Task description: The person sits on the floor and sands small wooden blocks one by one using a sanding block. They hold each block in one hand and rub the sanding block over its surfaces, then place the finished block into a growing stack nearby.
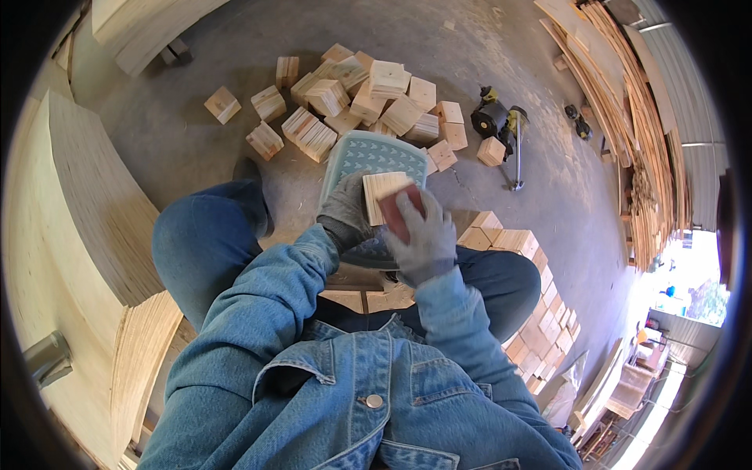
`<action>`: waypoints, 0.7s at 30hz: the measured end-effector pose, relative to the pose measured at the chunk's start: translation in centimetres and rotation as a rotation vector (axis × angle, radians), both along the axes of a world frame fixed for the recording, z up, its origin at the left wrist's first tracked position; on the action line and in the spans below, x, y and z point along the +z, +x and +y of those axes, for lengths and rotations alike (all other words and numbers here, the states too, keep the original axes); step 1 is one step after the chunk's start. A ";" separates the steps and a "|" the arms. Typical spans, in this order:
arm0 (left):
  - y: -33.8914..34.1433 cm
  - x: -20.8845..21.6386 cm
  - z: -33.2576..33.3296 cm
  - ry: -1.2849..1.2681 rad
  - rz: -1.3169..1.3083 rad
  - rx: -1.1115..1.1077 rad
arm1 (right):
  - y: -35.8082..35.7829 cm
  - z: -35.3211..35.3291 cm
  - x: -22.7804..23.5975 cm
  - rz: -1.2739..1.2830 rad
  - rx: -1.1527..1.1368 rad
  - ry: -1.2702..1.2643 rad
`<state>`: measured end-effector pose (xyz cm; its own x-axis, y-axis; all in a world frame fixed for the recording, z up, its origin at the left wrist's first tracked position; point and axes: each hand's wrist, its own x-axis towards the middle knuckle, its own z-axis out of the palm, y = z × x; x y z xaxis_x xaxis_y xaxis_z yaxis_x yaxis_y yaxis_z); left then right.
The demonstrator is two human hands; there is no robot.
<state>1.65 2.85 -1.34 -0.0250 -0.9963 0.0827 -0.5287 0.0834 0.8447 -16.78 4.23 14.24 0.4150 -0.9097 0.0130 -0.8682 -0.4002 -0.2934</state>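
My left hand (345, 208), in a grey glove, grips a pale square wooden block (384, 183) by its left side. The block is held over a light blue-green plastic stool (377, 149) between my knees. In my right hand (427, 241), also gloved, is a reddish-brown piece of sandpaper (392, 211), pressed against the block's right part. Slight blur shows on the right fingers and the sandpaper. The sandpaper and fingers hide the block's lower right corner.
Beyond the stool lies a loose pile of wooden blocks (345, 98). A black-and-yellow power tool (491, 117) rests right of it. More blocks (540, 313) are stacked by my right knee. Large plywood pieces (86, 211) stand at left; long boards (627, 117) lean far right.
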 end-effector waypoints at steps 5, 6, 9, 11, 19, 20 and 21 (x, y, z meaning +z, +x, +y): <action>-0.2 0.8 0.0 0.004 0.140 0.055 | 2.3 -9.9 -1.4 0.058 -0.124 -0.052; -0.2 -0.2 -0.3 -0.041 0.180 0.060 | 2.5 -10.2 -1.4 0.047 -0.134 -0.036; 0.1 -1.6 -0.3 -0.080 0.078 0.042 | 3.0 -9.8 -1.0 0.040 -0.155 0.022; 0.0 -0.9 -0.1 -0.069 0.064 0.058 | 2.2 -6.1 0.2 0.071 -0.164 0.066; -0.1 0.6 0.6 -0.152 -0.117 0.066 | -2.9 4.6 -0.3 0.050 -0.097 0.030; -0.2 0.4 0.5 -0.105 -0.053 0.052 | -2.8 4.1 -0.4 0.054 -0.091 0.012; -0.1 0.3 0.5 -0.059 0.008 0.041 | -2.4 3.0 -0.6 0.055 -0.084 -0.008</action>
<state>1.54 3.37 -0.99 0.0166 -0.9898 0.1417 -0.5261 0.1119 0.8430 -19.14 7.22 13.69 0.3377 -0.9413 -0.0005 -0.9134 -0.3276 -0.2418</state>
